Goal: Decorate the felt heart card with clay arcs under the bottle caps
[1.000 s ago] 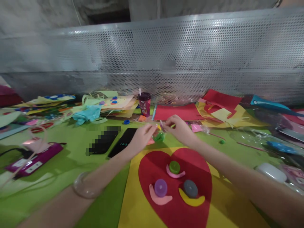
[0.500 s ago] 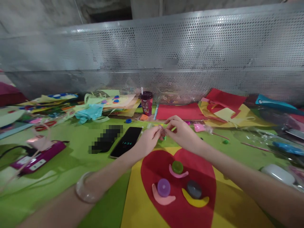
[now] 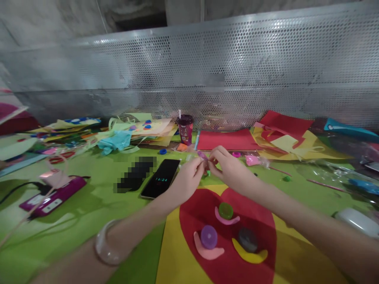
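Above the far edge of a red paper heart (image 3: 201, 205), my left hand (image 3: 191, 175) and my right hand (image 3: 229, 163) meet fingertip to fingertip. Both are closed in a pinch. A small purple piece (image 3: 202, 155) shows between the fingers, mostly hidden, and its kind is unclear. The heart lies on a yellow sheet (image 3: 170, 244). On it are a green disc (image 3: 226, 211) with a pink curved strip, a purple disc (image 3: 209, 236) with another pink strip, and a grey disc (image 3: 247, 239) with a yellow curved strip (image 3: 251, 257).
Left of my hands lie a phone (image 3: 161, 178) and a pixelated dark object (image 3: 134, 175). A purple power strip (image 3: 56, 196) sits farther left. A lidded cup (image 3: 185, 130) stands behind, near red paper (image 3: 226, 139). At right are plastic wrappers and a white case (image 3: 357, 221).
The purple piece between my fingers now shows more clearly. The whole view has shifted slightly, so things appear a little farther right. Both hands stay together in a pinch.
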### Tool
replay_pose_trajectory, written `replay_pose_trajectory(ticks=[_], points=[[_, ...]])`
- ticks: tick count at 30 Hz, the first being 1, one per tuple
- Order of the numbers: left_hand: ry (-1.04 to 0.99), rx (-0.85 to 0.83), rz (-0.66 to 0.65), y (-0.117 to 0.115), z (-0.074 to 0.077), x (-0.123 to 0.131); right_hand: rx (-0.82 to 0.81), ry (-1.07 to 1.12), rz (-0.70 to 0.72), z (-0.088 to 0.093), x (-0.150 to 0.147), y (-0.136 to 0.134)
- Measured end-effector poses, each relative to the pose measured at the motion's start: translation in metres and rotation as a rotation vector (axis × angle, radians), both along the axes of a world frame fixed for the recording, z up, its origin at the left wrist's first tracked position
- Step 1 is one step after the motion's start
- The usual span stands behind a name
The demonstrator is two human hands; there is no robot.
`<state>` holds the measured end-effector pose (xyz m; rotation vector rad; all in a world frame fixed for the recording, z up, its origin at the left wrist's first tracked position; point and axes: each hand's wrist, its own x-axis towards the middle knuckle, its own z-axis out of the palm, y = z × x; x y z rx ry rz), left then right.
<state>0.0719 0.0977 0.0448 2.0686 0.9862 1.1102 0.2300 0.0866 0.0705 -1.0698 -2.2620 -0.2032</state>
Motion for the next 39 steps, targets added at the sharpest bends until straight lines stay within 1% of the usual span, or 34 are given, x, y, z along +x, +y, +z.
replay_pose_trajectory(ticks=[3,5,11,17,20,24,30,35,39], points=[[-0.024,-0.011,-0.013,-0.001,-0.003,0.001,0.028,-0.133,0.031,0.002,0.004,0.001],[-0.040,-0.025,-0.023,-0.002,-0.002,0.001,0.054,-0.181,0.027,0.005,0.004,-0.002],[-0.105,-0.071,-0.060,-0.009,0.007,0.001,0.147,-0.176,-0.111,0.010,-0.003,-0.014],[-0.172,-0.084,-0.103,-0.010,0.006,0.005,0.192,-0.188,-0.161,0.002,-0.010,-0.018],[-0.180,-0.097,-0.077,-0.011,0.006,0.004,0.168,-0.182,-0.124,0.002,-0.007,-0.014],[-0.165,-0.101,-0.050,-0.013,0.006,0.004,0.087,-0.221,0.002,0.010,0.003,-0.007],[-0.143,-0.064,-0.116,-0.011,0.000,0.006,-0.004,-0.324,0.094,0.019,0.012,-0.006],[-0.171,-0.087,-0.155,-0.015,0.002,0.007,-0.069,-0.345,0.117,0.024,0.012,-0.009],[-0.206,-0.091,-0.149,-0.019,0.006,0.006,-0.092,-0.308,0.089,0.028,0.009,-0.013]])
